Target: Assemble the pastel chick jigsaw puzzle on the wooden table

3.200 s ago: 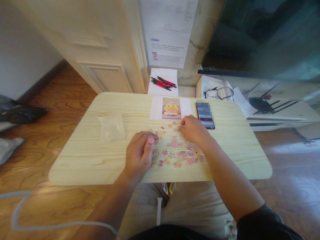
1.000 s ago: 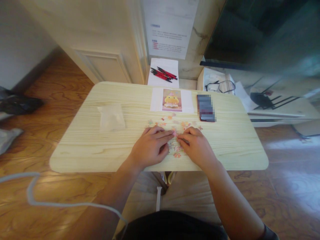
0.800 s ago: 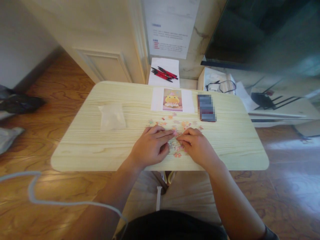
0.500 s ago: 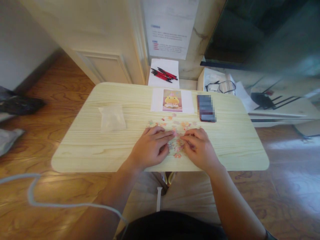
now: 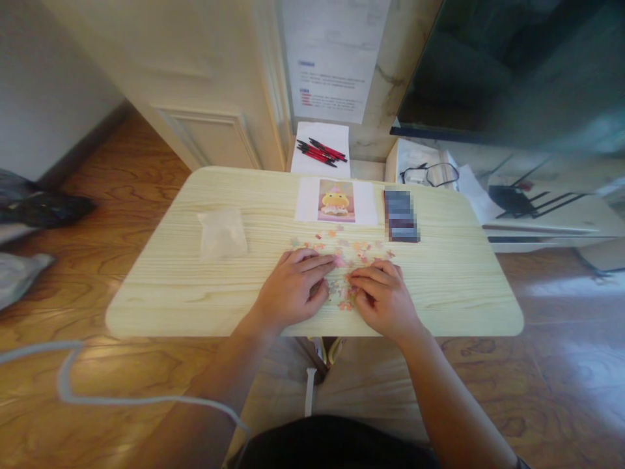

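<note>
Small jigsaw puzzle pieces (image 5: pixel 362 247) in pink, orange and grey lie scattered on the pale wooden table (image 5: pixel 161 273). My left hand (image 5: pixel 296 286) rests at their left side with its fingers stretched out, the tips on a pink puzzle piece (image 5: pixel 338 260). On the other side, my right hand (image 5: pixel 385 298) has its fingers bent and drawn in over the pieces; whatever is under or between the fingertips is hidden. Between the two hands lie more pieces, several of them greyish, with an orange puzzle piece (image 5: pixel 345 305) nearest me.
Behind the pieces lies a paper sheet (image 5: pixel 364 202) with a picture of a yellow figure. A phone (image 5: pixel 401 216) is right of it, a translucent bag (image 5: pixel 223 234) on the left. Red pens (image 5: pixel 322 152) lie on white paper beyond the table. A cable (image 5: pixel 146 400) crosses lower left.
My right hand has moved slightly toward me and left, its fingertips lower among the pieces. My left hand stays nearly in place at the pink piece. The whole view has shifted slightly.
</note>
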The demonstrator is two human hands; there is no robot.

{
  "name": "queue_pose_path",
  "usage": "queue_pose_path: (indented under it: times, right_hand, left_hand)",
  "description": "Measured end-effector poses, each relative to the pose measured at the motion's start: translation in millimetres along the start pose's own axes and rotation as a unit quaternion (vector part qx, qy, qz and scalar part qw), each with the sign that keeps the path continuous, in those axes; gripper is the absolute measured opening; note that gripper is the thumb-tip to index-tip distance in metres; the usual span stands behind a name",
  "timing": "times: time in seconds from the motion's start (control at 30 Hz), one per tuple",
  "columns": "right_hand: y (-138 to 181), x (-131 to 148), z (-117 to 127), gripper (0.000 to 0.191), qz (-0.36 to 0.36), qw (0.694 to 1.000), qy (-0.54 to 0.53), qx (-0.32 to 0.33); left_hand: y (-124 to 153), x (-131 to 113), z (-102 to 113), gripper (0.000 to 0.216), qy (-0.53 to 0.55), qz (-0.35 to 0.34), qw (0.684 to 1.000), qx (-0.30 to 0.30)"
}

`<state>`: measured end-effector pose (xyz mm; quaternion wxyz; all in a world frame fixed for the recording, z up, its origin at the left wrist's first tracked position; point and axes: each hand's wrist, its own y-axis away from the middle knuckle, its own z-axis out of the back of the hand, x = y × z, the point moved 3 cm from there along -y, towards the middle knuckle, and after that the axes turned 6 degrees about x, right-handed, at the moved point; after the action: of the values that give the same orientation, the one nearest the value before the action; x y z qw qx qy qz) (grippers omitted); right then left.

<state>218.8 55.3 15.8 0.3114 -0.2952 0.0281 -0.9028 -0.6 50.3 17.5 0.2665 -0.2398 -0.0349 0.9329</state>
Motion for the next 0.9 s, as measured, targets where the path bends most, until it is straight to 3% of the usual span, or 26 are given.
queue_pose_path:
  times: [0.9]
  right_hand:
    - [-2.3, -0.3, -5.5, 0.033, 0.013, 0.999, 0.024, -0.019]
  left_hand:
    - [-2.5, 2.5, -2.1, 0.051, -0.031, 0.018, 0.999, -0.003]
